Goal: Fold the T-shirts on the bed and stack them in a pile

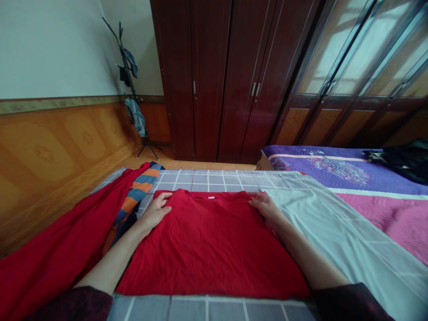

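A red T-shirt lies spread out in front of me. Its collar, with a small white label, is at the far side and its hem faces me. At the shirt's far left corner, by the shoulder, my left hand has its thumb and fingers closed on the cloth. The matching right shoulder is pinched by my right hand. Creases run across the front of the shirt. The sleeves do not show, and I cannot tell how they lie beneath.
The shirt rests on a grey checked sheet. Left lie red cloth and a striped garment; right, pale green cloth. Beyond are a purple-covered bed with a black item, a coat stand and a dark wardrobe.
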Demonstrator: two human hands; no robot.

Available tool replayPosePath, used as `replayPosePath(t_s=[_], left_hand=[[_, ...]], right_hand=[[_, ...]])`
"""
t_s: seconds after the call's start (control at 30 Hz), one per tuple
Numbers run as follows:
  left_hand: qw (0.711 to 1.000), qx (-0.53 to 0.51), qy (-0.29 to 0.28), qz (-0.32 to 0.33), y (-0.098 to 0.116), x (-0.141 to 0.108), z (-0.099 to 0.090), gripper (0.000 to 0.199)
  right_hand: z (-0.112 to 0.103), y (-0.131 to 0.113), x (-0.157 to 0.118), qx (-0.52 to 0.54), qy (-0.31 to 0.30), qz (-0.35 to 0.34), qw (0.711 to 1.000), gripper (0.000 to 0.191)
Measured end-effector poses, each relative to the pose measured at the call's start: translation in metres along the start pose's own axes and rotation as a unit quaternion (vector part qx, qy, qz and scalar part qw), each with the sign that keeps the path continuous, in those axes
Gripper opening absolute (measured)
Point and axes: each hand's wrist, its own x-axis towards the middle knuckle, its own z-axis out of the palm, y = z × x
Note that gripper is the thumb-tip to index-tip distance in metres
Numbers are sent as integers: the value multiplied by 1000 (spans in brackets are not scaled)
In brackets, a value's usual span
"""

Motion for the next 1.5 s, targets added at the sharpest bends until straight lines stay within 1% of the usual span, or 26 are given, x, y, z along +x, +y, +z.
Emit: replayPosePath(t_s=[0.07,0.13,0.2,0.27,0.33,0.4,0.47,0.53,0.57,0.6,0.63,0.67,0.7,0.73,0.77,0.83,0.87,0.93,1.07,1.37,1.5], left_hand=[[999,37,-5,12,-4,4,-2,49],[990,136,16,38,-8,9,-3,48],[965,250,51,65,-13,13,-4,50],[942,316,77,78,-17,15,-3,54],[938,327,84,81,-18,16,-1,58],[935,335,78,88,-17,14,-1,58],[933,341,68,92,-14,11,-2,56],[929,351,78,91,-12,7,-3,54],[918,372,93,105,-11,5,-3,54],[899,403,105,136,-12,4,-3,54],[873,440,111,179,-14,3,-2,54],[842,477,103,229,-16,3,0,53],[811,511,82,274,-20,3,1,52],[784,538,51,304,-24,4,3,51],[769,557,20,313,-28,6,4,49],[753,586,-16,299,-35,9,5,47],[750,595,-22,287,-38,11,4,46],[750,604,-17,269,-40,13,4,45],[755,608,-11,247,-40,13,3,44],[753,610,4,245,-40,11,6,44],[751,613,9,246,-40,10,6,44]], right_hand=[[-2,4,3,-21,13,-14,1000,41],[-4,7,6,-51,29,-25,998,41],[-6,9,7,-80,42,-33,995,41],[-6,8,6,-100,47,-40,993,41],[-5,6,3,-111,44,-47,992,41],[-4,3,0,-121,43,-51,990,40],[-3,2,-1,-136,55,-57,987,40],[-4,3,-1,-158,79,-65,982,39],[-4,3,0,-169,90,-70,979,39],[-5,4,1,-180,98,-75,976,40],[-6,5,2,-190,103,-80,973,41],[-6,6,3,-198,105,-85,971,41],[-7,8,4,-206,105,-91,969,42],[-8,9,5,-211,103,-96,967,42],[-8,9,6,-215,101,-100,966,42],[-8,11,6,-218,96,-104,966,45],[-8,11,6,-218,92,-105,966,46],[-8,12,6,-214,85,-105,967,47],[-9,13,6,-205,72,-108,970,47],[-9,14,5,-189,57,-95,976,52],[-7,12,3,-175,57,-93,979,51]])
